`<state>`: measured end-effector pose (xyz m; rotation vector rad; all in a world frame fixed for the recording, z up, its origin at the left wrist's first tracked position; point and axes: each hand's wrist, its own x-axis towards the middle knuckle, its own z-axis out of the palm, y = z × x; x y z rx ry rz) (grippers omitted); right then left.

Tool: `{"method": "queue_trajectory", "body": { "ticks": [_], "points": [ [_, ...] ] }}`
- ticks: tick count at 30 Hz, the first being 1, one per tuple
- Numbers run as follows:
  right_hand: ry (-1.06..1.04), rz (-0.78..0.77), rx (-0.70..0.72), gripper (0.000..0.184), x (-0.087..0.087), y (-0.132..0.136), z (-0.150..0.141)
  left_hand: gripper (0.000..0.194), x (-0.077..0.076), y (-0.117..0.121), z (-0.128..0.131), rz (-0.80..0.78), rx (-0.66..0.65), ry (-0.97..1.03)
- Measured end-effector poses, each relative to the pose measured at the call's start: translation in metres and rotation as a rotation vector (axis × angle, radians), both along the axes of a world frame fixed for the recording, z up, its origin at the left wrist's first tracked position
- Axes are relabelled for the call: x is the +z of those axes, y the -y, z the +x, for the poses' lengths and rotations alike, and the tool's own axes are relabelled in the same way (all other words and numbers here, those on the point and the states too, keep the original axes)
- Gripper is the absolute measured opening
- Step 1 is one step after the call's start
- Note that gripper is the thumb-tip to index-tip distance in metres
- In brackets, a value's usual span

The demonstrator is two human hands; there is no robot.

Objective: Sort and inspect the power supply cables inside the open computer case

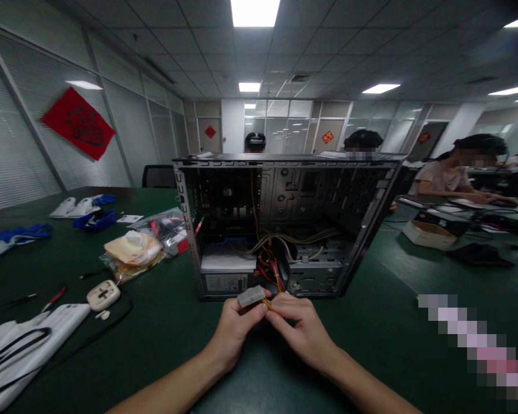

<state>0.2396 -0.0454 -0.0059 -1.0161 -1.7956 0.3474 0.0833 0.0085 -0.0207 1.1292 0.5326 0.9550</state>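
An open computer case [285, 224] stands on its side on the green table [164, 328], its inside facing me with a bundle of red, yellow and black wires [273, 265] hanging out. My left hand [235, 328] is closed around a whitish plastic power connector [251, 296] at the end of those wires, just in front of the case. My right hand [300, 328] pinches the wires right behind the connector. Both forearms reach in from the bottom edge.
Left of the case lie plastic bags of parts [149, 241], a small white device with a black cable [103, 295], a white power strip [26, 339], and blue and white gloves [23, 234]. Other people sit at tables behind and to the right [453, 175].
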Motion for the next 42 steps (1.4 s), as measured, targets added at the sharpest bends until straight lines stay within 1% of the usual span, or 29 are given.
{"method": "queue_trajectory", "body": {
  "ticks": [3,6,9,11,13,16,19,23,25,30,33,36,39,42],
  "points": [
    [-0.024,-0.012,-0.005,0.018,-0.002,-0.002,0.000,0.030,0.000,-0.001,0.000,-0.030,0.027,0.011],
    [-0.034,0.004,-0.039,0.015,-0.002,-0.001,0.000,0.027,0.004,0.000,0.000,-0.055,0.020,0.039],
    [-0.045,-0.003,-0.100,0.022,0.001,0.001,0.002,0.023,0.009,0.001,0.000,-0.049,-0.042,0.059],
    [-0.059,-0.023,-0.135,0.029,0.004,0.001,0.004,0.025,0.011,0.001,0.000,-0.028,-0.088,0.052],
    [-0.071,-0.036,-0.154,0.030,0.007,0.000,0.007,0.029,0.011,0.000,0.000,0.003,-0.094,0.034],
    [-0.073,-0.054,-0.152,0.025,0.006,-0.003,0.010,0.030,0.007,-0.003,0.001,0.058,-0.035,-0.013],
    [-0.061,-0.070,-0.144,0.017,0.001,-0.006,0.011,0.028,0.005,-0.006,0.001,0.110,0.030,-0.059],
    [-0.010,-0.027,-0.115,0.012,-0.006,-0.008,0.010,0.028,0.007,-0.009,0.000,0.145,0.082,-0.110],
    [0.032,0.006,-0.110,0.012,-0.009,-0.009,0.011,0.028,0.007,-0.010,0.000,0.148,0.086,-0.120],
    [0.086,0.040,-0.156,0.012,-0.010,-0.010,0.013,0.025,0.004,-0.010,0.003,0.163,0.048,-0.124],
    [0.094,0.059,-0.125,0.014,-0.009,-0.009,0.011,0.023,0.002,-0.008,0.004,0.074,0.024,-0.046],
    [0.148,0.113,-0.030,0.017,-0.009,-0.006,0.008,0.020,0.005,-0.004,0.002,-0.020,-0.071,0.053],
    [0.244,0.169,0.018,0.017,-0.010,-0.003,0.002,0.019,0.010,0.001,-0.001,-0.062,-0.174,0.106],
    [0.343,0.229,0.015,0.016,-0.009,0.000,-0.003,0.030,0.012,0.004,-0.005,-0.103,-0.250,0.140]
  ]
}}
